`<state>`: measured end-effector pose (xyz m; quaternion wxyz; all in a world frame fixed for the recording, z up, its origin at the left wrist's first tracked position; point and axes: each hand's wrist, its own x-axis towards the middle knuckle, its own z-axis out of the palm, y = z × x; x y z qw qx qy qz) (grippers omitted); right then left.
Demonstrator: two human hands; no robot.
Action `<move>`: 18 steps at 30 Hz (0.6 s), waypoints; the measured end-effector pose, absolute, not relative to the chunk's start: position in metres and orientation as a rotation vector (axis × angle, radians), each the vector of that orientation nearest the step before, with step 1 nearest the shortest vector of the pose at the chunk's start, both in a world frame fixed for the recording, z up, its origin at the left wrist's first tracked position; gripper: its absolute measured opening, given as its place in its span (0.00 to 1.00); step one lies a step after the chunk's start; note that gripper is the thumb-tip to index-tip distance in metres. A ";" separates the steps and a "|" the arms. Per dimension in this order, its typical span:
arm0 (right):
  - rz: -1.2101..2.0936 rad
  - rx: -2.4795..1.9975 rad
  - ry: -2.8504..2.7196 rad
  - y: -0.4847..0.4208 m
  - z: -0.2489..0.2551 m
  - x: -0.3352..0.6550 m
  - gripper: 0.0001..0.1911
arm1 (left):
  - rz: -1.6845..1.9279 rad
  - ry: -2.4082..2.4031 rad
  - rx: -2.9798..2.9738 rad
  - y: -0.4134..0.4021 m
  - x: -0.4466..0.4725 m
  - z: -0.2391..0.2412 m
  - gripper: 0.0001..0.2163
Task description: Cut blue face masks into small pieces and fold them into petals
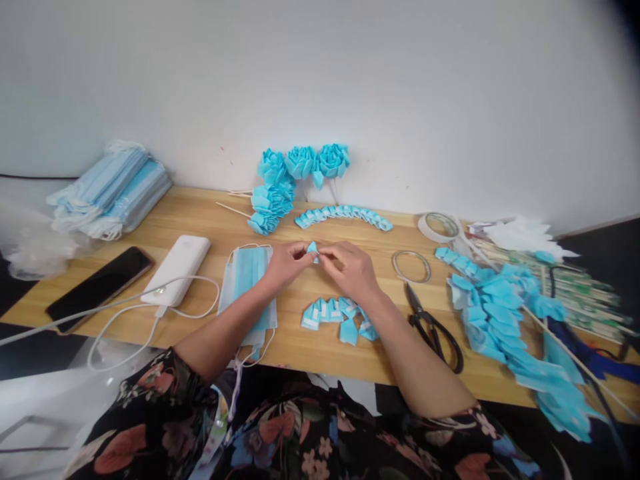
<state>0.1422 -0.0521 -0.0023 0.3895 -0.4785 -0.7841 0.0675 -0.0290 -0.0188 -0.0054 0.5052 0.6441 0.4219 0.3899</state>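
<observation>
My left hand (286, 264) and my right hand (350, 268) meet over the middle of the wooden table (210, 220), and both pinch a small folded blue piece (313, 249) between their fingertips. Under my left wrist lies a small stack of blue face masks (249, 283). Just in front of my right hand sits a short row of folded blue petals (336, 316). A longer curved row of folded petals (343, 215) lies behind my hands. Blue paper-like roses (300, 167) lean against the wall.
Black scissors (434, 328) and a tape ring (411, 265) lie to the right, with a tape roll (439, 225) and a heap of blue cut pieces (500, 307). A white power bank (176, 268), a phone (100, 287) and a mask pile (113, 190) are on the left.
</observation>
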 end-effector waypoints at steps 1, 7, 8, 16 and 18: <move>0.171 -1.225 -1.994 -0.052 -0.002 0.142 0.08 | 0.947 1.019 1.568 -0.019 -0.029 -0.006 0.13; 0.218 -1.249 -1.945 -0.053 -0.001 0.140 0.08 | 0.974 1.035 1.640 -0.020 -0.029 -0.007 0.13; 0.242 -1.255 -1.930 -0.053 0.000 0.140 0.08 | 0.968 1.039 1.645 -0.020 -0.029 -0.006 0.13; 0.448 -1.303 -1.799 -0.055 0.004 0.140 0.08 | 0.958 1.059 1.613 -0.021 -0.029 -0.003 0.12; 0.453 -1.302 -1.804 -0.055 0.004 0.140 0.08 | 0.960 1.055 1.609 -0.021 -0.029 -0.003 0.12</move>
